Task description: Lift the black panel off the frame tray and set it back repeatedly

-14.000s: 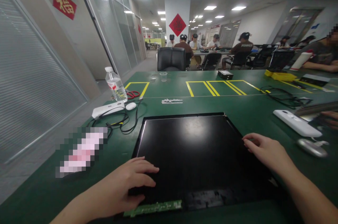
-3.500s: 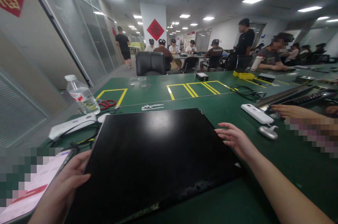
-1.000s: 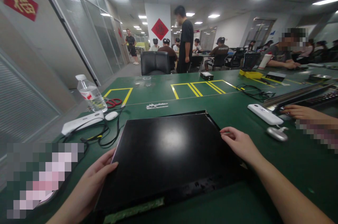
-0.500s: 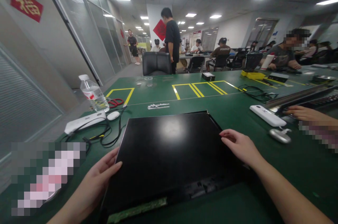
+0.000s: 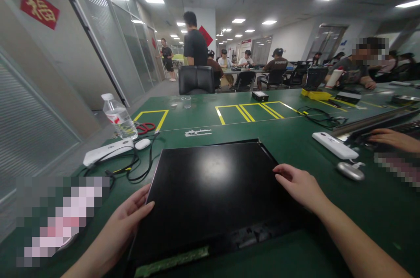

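A black LCD screen panel (image 5: pixel 210 195) lies before me on the green table, tilted up on its left side as far as I can see. Along its near edge runs a green circuit board strip (image 5: pixel 172 262). My left hand (image 5: pixel 133 210) grips the panel's left edge, thumb on the front and fingers behind. At the upper right edge, my right hand (image 5: pixel 298 184) pinches the rim between thumb and curled fingers. A dark frame (image 5: pixel 226 141) shows just past the panel's far edge; how the two are joined is hidden.
Left on the table (image 5: pixel 183 120) are a water bottle (image 5: pixel 120 116), red-handled scissors (image 5: pixel 146 128), a white power bank (image 5: pixel 110 150) and black cables (image 5: pixel 144 177). Right are another white power bank (image 5: pixel 334 145), a silver mouse (image 5: pixel 350 171) and a co-worker's hand (image 5: pixel 390 138) at a dark panel.
Both my hands keep their hold on the panel, which has hardly moved. In the background the standing person has shifted left and turned. The co-worker's hand at right has moved slightly right.
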Tool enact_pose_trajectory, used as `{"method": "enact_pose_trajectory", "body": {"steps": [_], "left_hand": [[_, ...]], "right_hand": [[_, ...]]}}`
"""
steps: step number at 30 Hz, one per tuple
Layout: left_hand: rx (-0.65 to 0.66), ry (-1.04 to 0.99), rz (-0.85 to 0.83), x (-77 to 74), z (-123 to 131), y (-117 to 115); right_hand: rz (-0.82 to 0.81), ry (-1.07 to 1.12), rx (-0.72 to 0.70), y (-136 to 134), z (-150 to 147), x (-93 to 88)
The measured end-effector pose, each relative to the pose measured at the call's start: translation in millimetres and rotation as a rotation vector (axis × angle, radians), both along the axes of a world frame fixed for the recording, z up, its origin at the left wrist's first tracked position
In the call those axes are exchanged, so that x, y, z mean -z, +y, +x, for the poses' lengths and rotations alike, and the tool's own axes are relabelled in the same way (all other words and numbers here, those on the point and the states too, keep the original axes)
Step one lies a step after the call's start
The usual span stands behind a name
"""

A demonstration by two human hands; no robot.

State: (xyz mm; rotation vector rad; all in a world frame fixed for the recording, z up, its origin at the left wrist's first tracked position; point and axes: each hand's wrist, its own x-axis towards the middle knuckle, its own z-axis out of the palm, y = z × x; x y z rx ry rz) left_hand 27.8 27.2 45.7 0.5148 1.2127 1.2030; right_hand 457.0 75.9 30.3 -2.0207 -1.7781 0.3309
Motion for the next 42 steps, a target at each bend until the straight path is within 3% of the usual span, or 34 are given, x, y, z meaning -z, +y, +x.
{"method": "enact_pose_trajectory", "body": {"steps": [14,29,42], "left_hand": [[0.039,0.043,0.024,1.8,-1,-1],[0.026,0.075,0.038,17.7,-8,3],[0.018,0.061,0.035,6.8,-2,1]], "right_hand": [[-0.03,-0.016,0.0,0,0,-0.7],[0.009,0.029,0.008,1,2,1.4],[-0.012,0.014,0.007,2,2,0.4]]}}
